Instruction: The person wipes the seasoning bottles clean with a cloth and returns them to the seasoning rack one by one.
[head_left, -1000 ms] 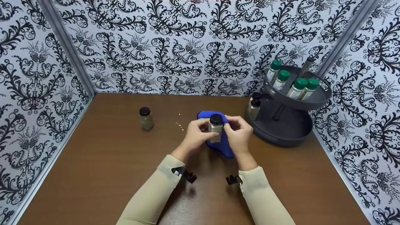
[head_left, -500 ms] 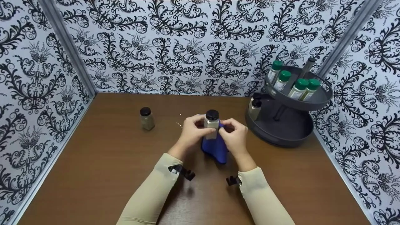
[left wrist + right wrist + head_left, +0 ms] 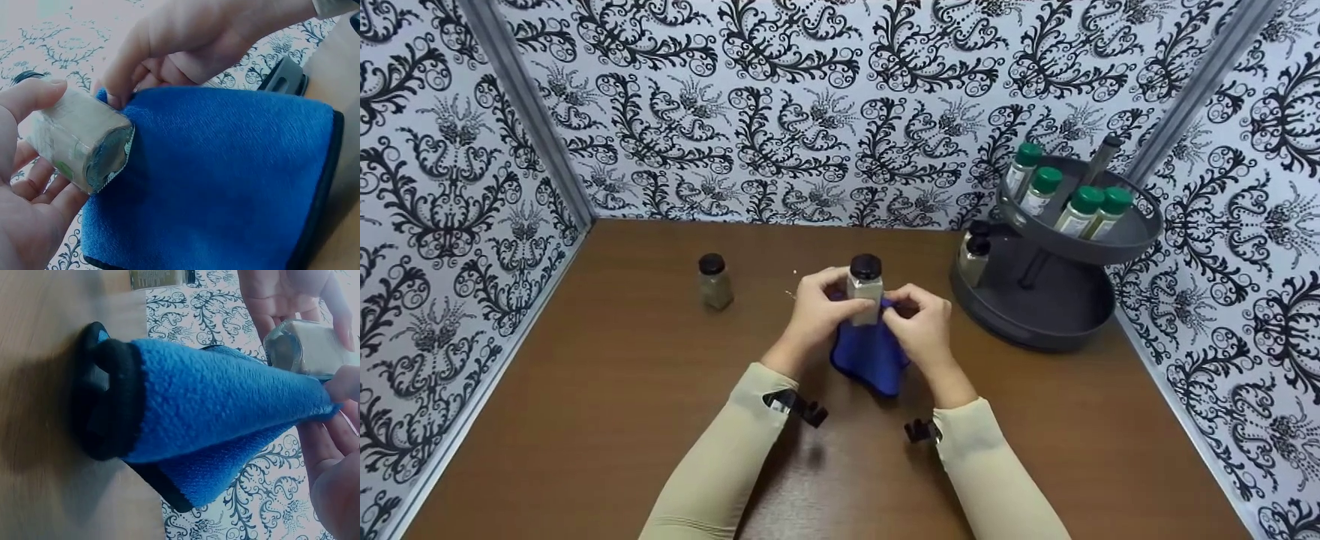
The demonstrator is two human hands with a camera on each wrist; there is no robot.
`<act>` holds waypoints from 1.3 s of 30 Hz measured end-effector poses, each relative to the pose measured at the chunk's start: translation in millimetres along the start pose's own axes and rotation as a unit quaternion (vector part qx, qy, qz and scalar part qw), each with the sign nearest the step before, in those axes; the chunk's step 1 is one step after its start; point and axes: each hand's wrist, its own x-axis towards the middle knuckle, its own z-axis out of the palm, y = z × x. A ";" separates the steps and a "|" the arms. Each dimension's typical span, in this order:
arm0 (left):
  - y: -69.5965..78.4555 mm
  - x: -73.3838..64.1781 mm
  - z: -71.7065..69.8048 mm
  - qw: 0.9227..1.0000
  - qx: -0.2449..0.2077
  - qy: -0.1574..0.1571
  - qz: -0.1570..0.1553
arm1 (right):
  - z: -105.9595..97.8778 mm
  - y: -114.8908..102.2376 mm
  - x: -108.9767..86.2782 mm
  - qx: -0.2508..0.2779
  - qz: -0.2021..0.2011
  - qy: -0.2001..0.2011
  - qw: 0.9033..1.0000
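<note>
My left hand (image 3: 817, 311) grips a square glass spice jar (image 3: 865, 291) with a black lid, thumb across its front. Pale powder fills the jar, and its base faces the camera in the left wrist view (image 3: 84, 135). My right hand (image 3: 922, 322) pinches the top edge of a blue cloth (image 3: 870, 360) with dark trim, right beside the jar. The cloth (image 3: 225, 399) hangs down below the fingers in the right wrist view. In the head view the jar and hands cover the cloth's upper part.
A second black-lidded jar (image 3: 715, 283) stands on the brown table (image 3: 622, 375) at left. Small light crumbs (image 3: 791, 292) lie near my left hand. At right a dark two-tier turntable (image 3: 1035, 330) holds several green-capped bottles (image 3: 1086, 210) above and black-lidded jars (image 3: 975, 259) below.
Both hands have shifted slightly left, and the jar has risen a little. The cloth has swung from behind the jar to hang lower, nearer me.
</note>
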 end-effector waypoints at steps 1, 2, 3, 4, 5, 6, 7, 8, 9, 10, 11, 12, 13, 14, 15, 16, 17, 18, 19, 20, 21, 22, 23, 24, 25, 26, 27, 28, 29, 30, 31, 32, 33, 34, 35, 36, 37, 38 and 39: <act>-1.0 -0.3 0.9 1.000 0.004 -0.003 0.000 | 0.4 5.5 0.3 0.000 -0.003 0.007 1.000; -2.4 -0.6 1.7 1.000 0.010 -0.008 0.000 | 0.7 10.7 0.6 0.001 -0.005 0.015 1.000; -3.5 -1.1 2.7 1.000 0.021 -0.012 0.002 | 1.0 16.0 0.9 0.003 -0.008 0.024 1.000; -4.7 -1.5 3.6 0.999 0.033 -0.016 0.005 | 0.7 18.7 1.3 0.010 -0.010 0.033 0.999; -5.6 -2.0 4.5 0.999 0.044 -0.020 0.008 | 0.3 20.5 1.8 0.019 -0.011 0.041 0.999; -6.7 -2.3 5.2 0.998 0.054 -0.024 0.010 | -0.2 21.0 2.3 0.029 -0.013 0.049 0.998; -8.0 -2.6 5.8 0.998 0.061 -0.030 0.010 | -0.6 21.1 2.9 0.040 -0.016 0.057 0.997; -8.9 -2.9 6.3 0.997 0.067 -0.036 0.011 | -1.2 20.9 3.5 0.051 -0.018 0.066 0.996; -9.5 -3.3 6.8 0.997 0.070 -0.042 0.010 | -1.8 20.2 4.3 0.063 -0.022 0.073 0.995; -10.0 -3.9 7.3 0.996 0.071 -0.048 0.009 | -2.3 18.9 4.7 0.079 -0.028 0.079 0.993; -10.5 -4.4 7.6 0.996 0.071 -0.054 0.007 | -2.9 17.3 5.3 0.093 -0.034 0.083 0.992; -11.1 -4.9 7.8 0.996 0.072 -0.059 0.006 | -3.6 15.4 5.7 0.106 -0.040 0.087 0.990; -11.7 -5.3 8.0 0.995 0.072 -0.064 0.005 | -4.2 13.9 6.0 0.119 -0.044 0.090 0.988; -12.0 -5.7 8.0 0.995 0.073 -0.066 0.004 | -4.7 12.9 6.3 0.128 -0.048 0.091 0.986; -12.2 -5.9 7.8 0.995 0.074 -0.068 0.003 | -4.9 11.8 6.7 0.137 -0.050 0.090 0.985; -12.5 -6.0 7.5 0.995 0.074 -0.069 0.002 | -5.0 10.9 6.9 0.145 -0.050 0.088 0.984; -12.6 -5.9 7.1 0.995 0.073 -0.068 0.001 | -4.9 10.8 7.0 0.148 -0.046 0.087 0.984; -12.4 -5.7 6.7 0.995 0.074 -0.067 0.001 | -4.6 11.2 7.0 0.148 -0.041 0.086 0.984; -12.0 -5.4 6.2 0.995 0.074 -0.065 0.001 | -4.1 11.9 6.9 0.145 -0.034 0.084 0.985; -11.6 -4.9 5.5 0.995 0.072 -0.063 0.001 | -3.4 12.7 6.7 0.141 -0.027 0.082 0.986; -11.0 -4.4 4.9 0.996 0.069 -0.060 0.002 | -2.9 13.2 6.4 0.137 -0.020 0.079 0.987; -10.7 -3.7 4.3 0.996 0.066 -0.057 0.003 | -2.5 13.7 5.8 0.130 -0.012 0.075 0.989; -9.9 -3.3 3.7 0.997 0.061 -0.053 0.003 | -2.0 14.3 5.2 0.121 -0.005 0.071 0.990; -9.3 -2.9 3.1 0.997 0.057 -0.048 0.003 | -1.4 14.5 4.5 0.112 0.000 0.066 0.991; -8.5 -2.5 2.2 0.998 0.051 -0.042 0.003 | -0.4 14.2 3.6 0.104 0.004 0.061 0.993; -7.8 -2.2 1.4 0.998 0.044 -0.036 0.002 | 0.4 13.7 2.8 0.096 0.006 0.054 0.994; -6.9 -2.0 0.6 0.999 0.039 -0.029 0.001 | 1.3 13.0 2.0 0.090 0.008 0.047 0.995; -6.0 -1.8 -0.2 0.999 0.034 -0.022 0.000 | 2.1 11.6 1.0 0.084 0.010 0.040 0.996; -5.0 -1.7 -0.9 0.999 0.030 -0.015 -0.001 | 2.5 9.4 0.2 0.081 0.012 0.032 0.996; -3.9 -1.4 -1.5 1.000 0.026 -0.008 -0.001 | 2.5 5.5 -0.6 0.079 0.012 0.024 0.996; -2.7 -1.0 -2.1 1.000 0.022 -0.001 -0.002 | 2.5 1.9 -1.2 0.077 0.013 0.018 0.997; -1.6 -0.7 -2.6 1.000 0.019 0.005 -0.001 | 2.1 -2.1 -1.6 0.074 0.013 0.011 0.997; -0.4 -0.1 -3.0 1.000 0.016 0.010 0.000 | 1.7 -6.4 -1.9 0.071 0.013 0.005 0.997; 0.8 0.4 -3.6 1.000 0.013 0.015 0.001 | 1.3 -10.5 -2.1 0.067 0.013 -0.001 0.998; 2.2 0.8 -4.0 1.000 0.011 0.020 0.001 | 0.9 -13.6 -2.1 0.062 0.013 -0.006 0.998; 3.7 1.2 -4.5 1.000 0.008 0.025 0.001 | 0.9 -15.8 -2.0 0.056 0.013 -0.011 0.998; 4.9 1.8 -5.0 1.000 0.004 0.030 0.001 | 1.2 -16.6 -1.9 0.051 0.014 -0.016 0.998; 6.0 2.2 -5.6 0.999 -0.003 0.035 0.000 | 1.5 -17.6 -1.9 0.047 0.015 -0.022 0.999; 7.2 2.6 -6.3 0.999 -0.009 0.040 -0.001 | 2.0 -17.9 -2.0 0.043 0.016 -0.027 0.999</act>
